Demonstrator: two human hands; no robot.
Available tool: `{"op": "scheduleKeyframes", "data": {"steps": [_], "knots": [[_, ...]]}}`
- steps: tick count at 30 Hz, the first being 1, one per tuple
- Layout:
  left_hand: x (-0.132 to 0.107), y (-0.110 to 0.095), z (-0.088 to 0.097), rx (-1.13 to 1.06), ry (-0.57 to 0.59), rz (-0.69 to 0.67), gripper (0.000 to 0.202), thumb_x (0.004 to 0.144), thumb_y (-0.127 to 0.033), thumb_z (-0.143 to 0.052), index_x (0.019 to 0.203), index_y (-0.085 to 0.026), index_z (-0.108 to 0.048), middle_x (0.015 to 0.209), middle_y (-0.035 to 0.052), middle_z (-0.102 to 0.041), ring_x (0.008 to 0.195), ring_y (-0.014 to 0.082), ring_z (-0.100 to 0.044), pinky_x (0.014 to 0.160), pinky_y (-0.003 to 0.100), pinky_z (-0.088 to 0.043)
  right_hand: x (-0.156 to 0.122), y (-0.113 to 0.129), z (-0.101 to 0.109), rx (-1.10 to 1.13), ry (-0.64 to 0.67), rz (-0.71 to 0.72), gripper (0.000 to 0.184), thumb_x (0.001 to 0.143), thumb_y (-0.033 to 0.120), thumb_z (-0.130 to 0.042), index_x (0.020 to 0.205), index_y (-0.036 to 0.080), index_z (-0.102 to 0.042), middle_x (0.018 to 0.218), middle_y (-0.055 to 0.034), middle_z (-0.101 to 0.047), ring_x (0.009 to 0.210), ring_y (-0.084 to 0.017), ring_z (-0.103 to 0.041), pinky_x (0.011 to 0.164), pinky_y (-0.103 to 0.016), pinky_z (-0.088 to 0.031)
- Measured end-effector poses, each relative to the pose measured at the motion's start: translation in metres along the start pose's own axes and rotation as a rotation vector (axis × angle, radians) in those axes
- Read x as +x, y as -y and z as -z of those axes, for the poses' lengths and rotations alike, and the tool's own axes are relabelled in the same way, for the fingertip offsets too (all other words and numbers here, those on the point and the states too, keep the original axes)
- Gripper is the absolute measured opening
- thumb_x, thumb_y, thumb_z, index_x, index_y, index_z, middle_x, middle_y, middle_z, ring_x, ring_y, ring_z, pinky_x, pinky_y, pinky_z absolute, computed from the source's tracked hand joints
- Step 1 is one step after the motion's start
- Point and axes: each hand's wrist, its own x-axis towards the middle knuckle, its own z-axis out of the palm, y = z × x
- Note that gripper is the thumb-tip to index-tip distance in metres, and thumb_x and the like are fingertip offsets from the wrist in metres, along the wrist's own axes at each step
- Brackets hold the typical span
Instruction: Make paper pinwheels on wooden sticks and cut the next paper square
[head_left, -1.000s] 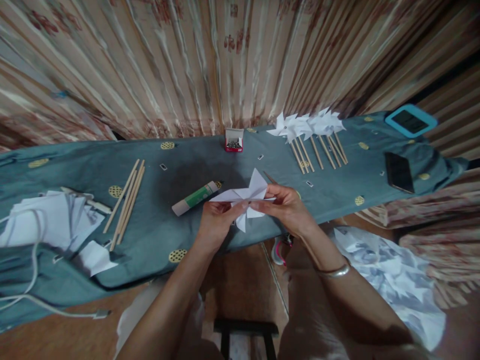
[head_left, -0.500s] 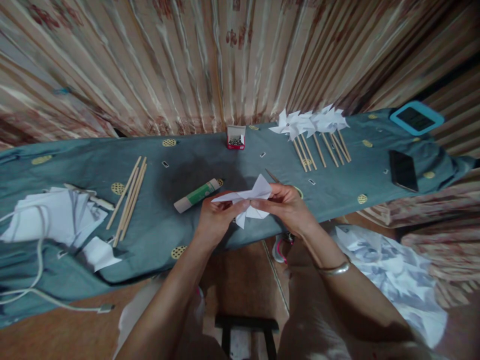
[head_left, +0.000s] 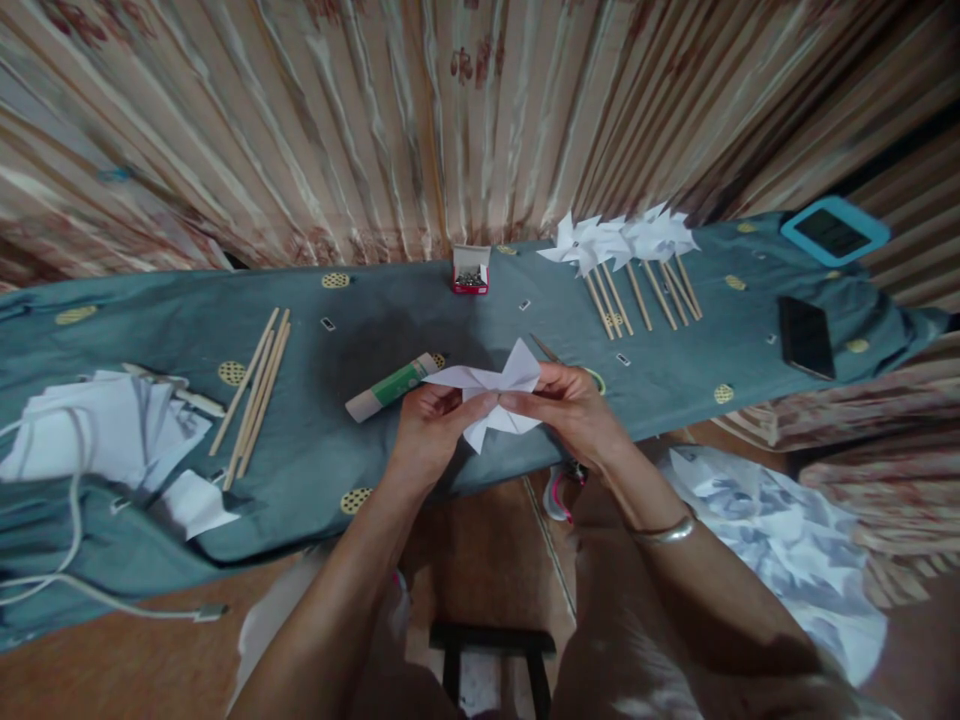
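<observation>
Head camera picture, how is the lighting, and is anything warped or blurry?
Head view: dim, warm light, no glare; the paper pinwheel pinched by the left hand and right hand is brightest. Head view: a dark shadow lies on the teal cloth behind the hands; the lens bows the cloth and fans the curtain folds; the edges look soft.

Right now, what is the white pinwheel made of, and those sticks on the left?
The pinwheel, pinched between the left hand and right hand, looks like thin white paper with a matte finish: its flaps have sharp creases and pointed tips. The sticks look like bare wood or bamboo, pale tan and unpainted. Which of the two is hard to tell.
</observation>
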Motion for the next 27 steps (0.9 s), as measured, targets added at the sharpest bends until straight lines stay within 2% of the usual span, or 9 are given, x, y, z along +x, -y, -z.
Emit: {"op": "scheduleKeyframes", "data": {"steps": [4,12,27], "knots": [[0.0004,-0.0005,0.0010,0.022,-0.030,0.007,0.029,0.052,-0.034,-0.089,0.070,-0.017,-0.074,0.068,0.0002,-0.072,0.063,0.0149,-0.064,0.063,0.026,-0.052,0.0011,-0.0002,-0.0010,0.019,0.012,-0.016,0.026,0.055,0.035,-0.092,0.074,0.024,-0.078,0.070,0.0032,-0.075,0.059,-0.009,-0.063,0.060,-0.023,-0.051],[0.0005,-0.0008,0.0043,0.071,-0.025,0.034,0.025,0.055,-0.034,-0.088,0.066,-0.016,-0.074,0.066,0.0002,-0.071,0.059,0.0130,-0.061,0.057,0.024,-0.049,0.0020,-0.0010,-0.0026,0.034,-0.012,-0.046,0.029,0.052,0.034,-0.093,0.074,0.023,-0.079,0.069,0.0027,-0.076,0.059,-0.008,-0.064,0.060,-0.020,-0.051],[-0.0009,-0.0018,0.0001,0.006,0.008,0.059,0.027,0.052,-0.035,-0.089,0.061,-0.016,-0.073,0.063,0.0002,-0.070,0.058,0.0108,-0.058,0.058,0.022,-0.047,-0.0004,-0.0046,0.0026,0.009,-0.012,-0.051,0.026,0.056,0.034,-0.091,0.074,0.021,-0.077,0.072,0.0012,-0.075,0.061,-0.010,-0.063,0.062,-0.024,-0.051]]}}
